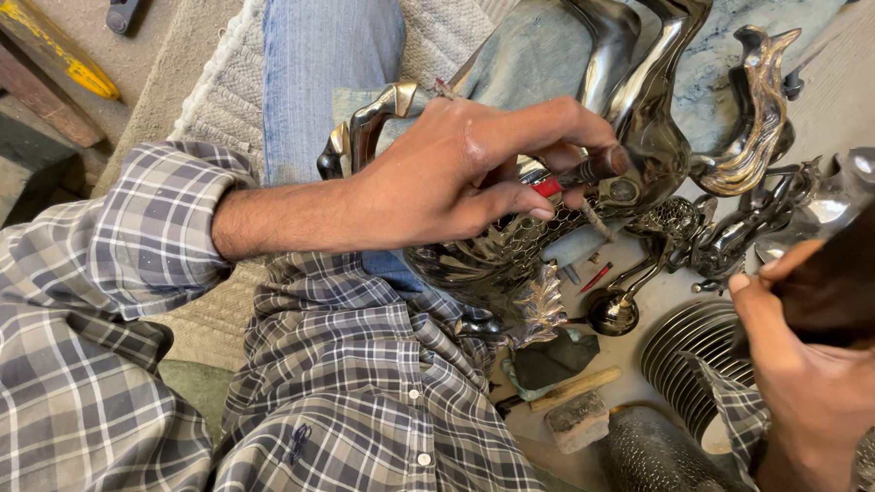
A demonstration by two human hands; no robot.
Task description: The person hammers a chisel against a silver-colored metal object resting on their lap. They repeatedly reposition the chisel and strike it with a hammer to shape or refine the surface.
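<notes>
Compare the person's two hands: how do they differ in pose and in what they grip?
The left hand reaches across the lap and pinches a thin metal tool against the shiny metal figurine; the right hand is raised at the frame's edge, wrapped round a thick dark handle. The left fingers curl at their tips; the right hand makes a fuller fist. Both are bare, with plaid sleeves.

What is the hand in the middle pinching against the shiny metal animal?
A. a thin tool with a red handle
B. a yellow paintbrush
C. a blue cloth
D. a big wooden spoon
A: the left hand pinches a thin tool with a red handle between thumb and fingers, its metal tip against the shiny metal figure; the right hand holds a dark block off to the side.
</notes>
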